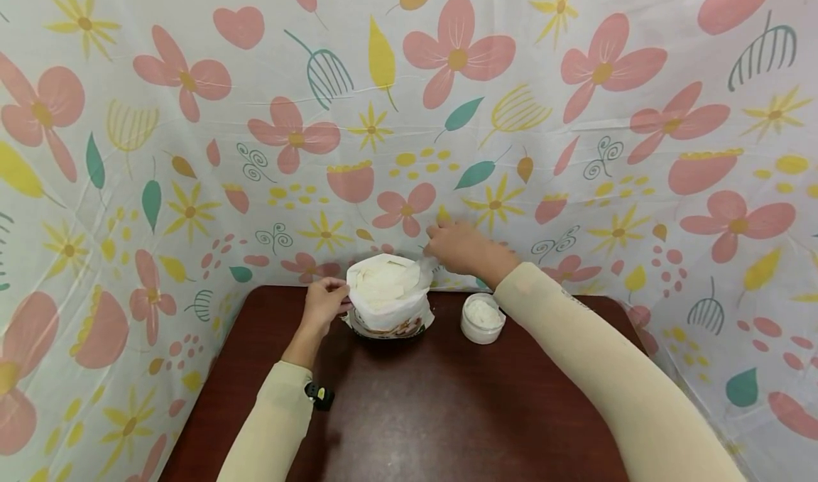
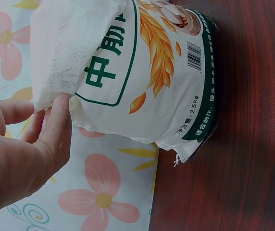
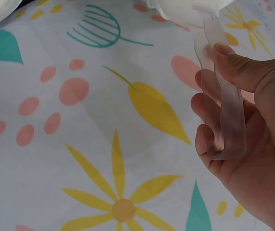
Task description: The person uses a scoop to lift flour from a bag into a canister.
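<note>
A white cloth-like flour bag (image 1: pixel 386 316), printed with wheat and green lettering, stands with its mouth turned up and pale contents inside. My left hand (image 1: pixel 324 303) pinches the bag's folded rim (image 2: pixel 63 62) between thumb and fingers on its left side. Above the bag's right edge, my right hand (image 1: pixel 469 250) grips the handle of a clear plastic scoop (image 3: pixel 231 120). The scoop's far end reaches toward the bag mouth; how much lies inside cannot be told. A round clear tub (image 1: pixel 483 334) holding white powder stands right of the bag, beneath my right forearm.
The dark red-brown table (image 1: pixel 409 418) has its back edge just behind the bag. A white flower-printed cloth (image 1: pixel 409 113) hangs behind and at both sides, close to my right hand. A black strap device (image 1: pixel 321 395) sits on my left wrist.
</note>
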The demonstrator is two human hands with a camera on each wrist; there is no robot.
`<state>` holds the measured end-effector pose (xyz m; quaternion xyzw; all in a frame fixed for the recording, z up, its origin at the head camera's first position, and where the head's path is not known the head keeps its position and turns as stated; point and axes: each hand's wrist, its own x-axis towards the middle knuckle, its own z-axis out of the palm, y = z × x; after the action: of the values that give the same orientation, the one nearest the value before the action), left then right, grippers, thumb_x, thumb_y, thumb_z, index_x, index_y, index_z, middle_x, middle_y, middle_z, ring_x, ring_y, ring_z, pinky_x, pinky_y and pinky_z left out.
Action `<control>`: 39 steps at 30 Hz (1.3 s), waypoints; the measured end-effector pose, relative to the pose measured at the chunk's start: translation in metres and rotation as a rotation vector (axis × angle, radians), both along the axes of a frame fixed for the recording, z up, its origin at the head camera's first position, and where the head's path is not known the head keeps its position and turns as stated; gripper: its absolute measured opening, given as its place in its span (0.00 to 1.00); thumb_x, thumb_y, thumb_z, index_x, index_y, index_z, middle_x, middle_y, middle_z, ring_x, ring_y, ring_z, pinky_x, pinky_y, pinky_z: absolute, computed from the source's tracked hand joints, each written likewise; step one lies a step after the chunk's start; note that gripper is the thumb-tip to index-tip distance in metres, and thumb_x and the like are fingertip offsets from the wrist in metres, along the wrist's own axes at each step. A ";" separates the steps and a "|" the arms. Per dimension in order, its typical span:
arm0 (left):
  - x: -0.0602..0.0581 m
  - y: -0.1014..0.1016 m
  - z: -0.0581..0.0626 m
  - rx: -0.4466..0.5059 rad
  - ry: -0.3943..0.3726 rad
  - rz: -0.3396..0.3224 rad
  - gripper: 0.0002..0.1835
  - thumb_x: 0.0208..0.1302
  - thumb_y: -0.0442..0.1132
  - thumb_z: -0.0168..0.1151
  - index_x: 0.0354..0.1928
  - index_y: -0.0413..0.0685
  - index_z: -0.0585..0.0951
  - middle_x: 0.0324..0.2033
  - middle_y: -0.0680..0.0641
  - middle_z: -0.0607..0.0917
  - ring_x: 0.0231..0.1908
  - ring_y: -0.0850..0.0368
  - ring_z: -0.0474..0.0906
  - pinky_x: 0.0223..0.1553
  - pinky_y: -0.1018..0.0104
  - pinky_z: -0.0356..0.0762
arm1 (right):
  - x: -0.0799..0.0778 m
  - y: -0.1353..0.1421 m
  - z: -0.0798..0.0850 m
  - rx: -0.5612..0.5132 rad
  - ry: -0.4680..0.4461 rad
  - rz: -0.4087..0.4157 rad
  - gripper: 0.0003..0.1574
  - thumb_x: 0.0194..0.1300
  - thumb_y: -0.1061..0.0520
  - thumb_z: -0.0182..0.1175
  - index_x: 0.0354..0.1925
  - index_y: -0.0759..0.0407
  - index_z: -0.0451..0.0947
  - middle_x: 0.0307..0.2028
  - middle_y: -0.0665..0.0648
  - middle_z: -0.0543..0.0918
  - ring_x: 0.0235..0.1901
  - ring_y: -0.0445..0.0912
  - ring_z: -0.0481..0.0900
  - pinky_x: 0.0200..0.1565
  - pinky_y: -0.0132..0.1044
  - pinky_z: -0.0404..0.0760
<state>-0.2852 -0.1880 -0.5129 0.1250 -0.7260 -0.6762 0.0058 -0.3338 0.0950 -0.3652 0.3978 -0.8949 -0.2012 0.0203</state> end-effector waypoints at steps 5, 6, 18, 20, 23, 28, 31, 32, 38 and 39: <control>0.001 0.000 0.000 0.000 -0.002 -0.001 0.15 0.75 0.32 0.59 0.56 0.27 0.79 0.42 0.37 0.82 0.34 0.55 0.85 0.40 0.64 0.92 | 0.000 -0.002 -0.008 0.006 -0.002 -0.006 0.19 0.70 0.55 0.68 0.57 0.40 0.86 0.51 0.57 0.81 0.51 0.55 0.80 0.44 0.51 0.86; 0.002 0.000 0.001 0.000 -0.003 0.000 0.15 0.75 0.32 0.59 0.56 0.27 0.79 0.42 0.37 0.81 0.34 0.55 0.85 0.40 0.63 0.92 | 0.000 -0.002 -0.009 0.004 -0.002 -0.005 0.20 0.70 0.55 0.69 0.58 0.40 0.86 0.51 0.57 0.81 0.50 0.55 0.80 0.44 0.51 0.86; 0.000 0.000 0.000 0.010 -0.002 0.003 0.14 0.74 0.31 0.59 0.55 0.28 0.80 0.41 0.38 0.81 0.35 0.53 0.85 0.39 0.65 0.91 | 0.001 -0.002 -0.031 -0.094 -0.008 -0.023 0.19 0.69 0.53 0.69 0.57 0.42 0.86 0.49 0.57 0.81 0.50 0.56 0.80 0.40 0.50 0.85; 0.000 0.000 0.000 0.010 0.001 0.001 0.14 0.74 0.31 0.59 0.55 0.27 0.79 0.40 0.38 0.82 0.35 0.53 0.85 0.39 0.65 0.92 | 0.002 -0.002 -0.035 -0.109 -0.009 -0.027 0.18 0.70 0.52 0.68 0.57 0.43 0.86 0.49 0.57 0.80 0.50 0.56 0.80 0.41 0.50 0.84; 0.000 -0.001 0.000 0.008 0.002 0.001 0.14 0.74 0.32 0.59 0.55 0.27 0.79 0.41 0.38 0.81 0.35 0.53 0.85 0.43 0.59 0.92 | 0.003 -0.002 -0.039 -0.145 -0.006 -0.032 0.18 0.70 0.51 0.68 0.57 0.43 0.86 0.49 0.57 0.80 0.51 0.56 0.79 0.42 0.52 0.84; -0.001 0.000 0.001 0.004 -0.003 0.003 0.14 0.74 0.32 0.59 0.55 0.28 0.79 0.41 0.38 0.81 0.36 0.51 0.85 0.48 0.52 0.91 | 0.004 -0.004 -0.048 -0.205 -0.015 -0.035 0.18 0.72 0.54 0.66 0.58 0.45 0.85 0.51 0.59 0.80 0.52 0.58 0.78 0.44 0.54 0.85; -0.001 0.000 0.000 0.005 0.001 0.004 0.14 0.74 0.32 0.59 0.55 0.27 0.79 0.41 0.37 0.81 0.38 0.48 0.85 0.42 0.61 0.92 | 0.005 -0.005 -0.053 -0.239 -0.030 -0.034 0.18 0.73 0.55 0.65 0.59 0.47 0.84 0.52 0.60 0.80 0.52 0.58 0.77 0.47 0.54 0.85; -0.001 0.000 0.000 0.006 0.002 0.004 0.14 0.74 0.32 0.59 0.55 0.27 0.79 0.41 0.37 0.81 0.38 0.48 0.85 0.40 0.64 0.92 | 0.006 -0.004 -0.054 -0.245 -0.027 -0.032 0.18 0.73 0.55 0.65 0.60 0.48 0.84 0.52 0.60 0.80 0.52 0.59 0.77 0.48 0.54 0.85; -0.001 0.000 0.000 0.014 0.006 0.004 0.14 0.74 0.31 0.59 0.55 0.27 0.79 0.41 0.37 0.81 0.38 0.48 0.85 0.35 0.70 0.90 | 0.010 -0.003 -0.061 -0.278 -0.011 -0.034 0.20 0.72 0.55 0.66 0.61 0.48 0.83 0.50 0.60 0.79 0.50 0.57 0.77 0.48 0.51 0.84; -0.001 0.000 0.000 0.015 0.006 0.003 0.14 0.74 0.31 0.59 0.55 0.27 0.79 0.41 0.38 0.81 0.38 0.48 0.85 0.35 0.69 0.90 | 0.011 -0.003 -0.062 -0.283 -0.015 -0.039 0.21 0.72 0.55 0.67 0.61 0.48 0.83 0.50 0.59 0.79 0.49 0.56 0.77 0.47 0.50 0.84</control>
<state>-0.2860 -0.1884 -0.5131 0.1240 -0.7208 -0.6819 0.0078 -0.3232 0.0917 -0.4271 0.3750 -0.9220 -0.0705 0.0658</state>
